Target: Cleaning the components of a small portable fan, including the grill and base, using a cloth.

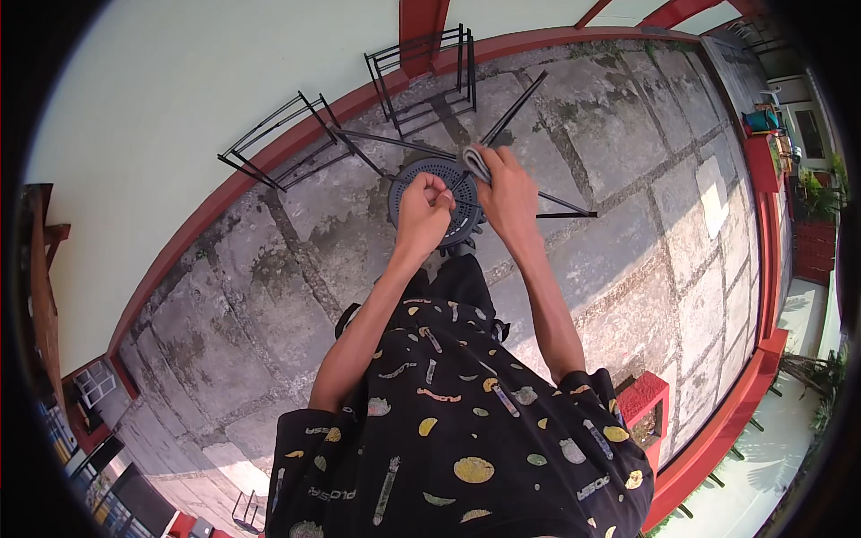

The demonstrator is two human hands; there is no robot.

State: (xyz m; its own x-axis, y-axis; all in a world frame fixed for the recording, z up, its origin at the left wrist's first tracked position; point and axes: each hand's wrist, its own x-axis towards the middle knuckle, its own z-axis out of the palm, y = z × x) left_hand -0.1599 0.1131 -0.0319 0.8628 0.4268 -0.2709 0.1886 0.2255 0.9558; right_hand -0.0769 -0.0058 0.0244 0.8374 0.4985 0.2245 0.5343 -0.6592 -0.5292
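A black metal rod frame point(397, 142) is held up in front of me, its thin legs splaying out to both sides. My left hand point(425, 210) has its fingers curled around one of the frame's thin rods. A folded grey cloth point(477, 164) is gripped in my right hand point(506, 191), pressed against the frame near where its bars meet. Part of the frame is hidden behind my right hand. Below both hands is a round dark grey plastic stool point(412, 222) with a perforated top.
Two more black metal frames, one left point(279, 144) and one farther right point(424, 81), stand by the pale wall point(222, 74) with its red base. Worn concrete slabs point(605, 134) make up the ground. A red block point(644, 397) stands at the right, near a low red edge point(720, 444).
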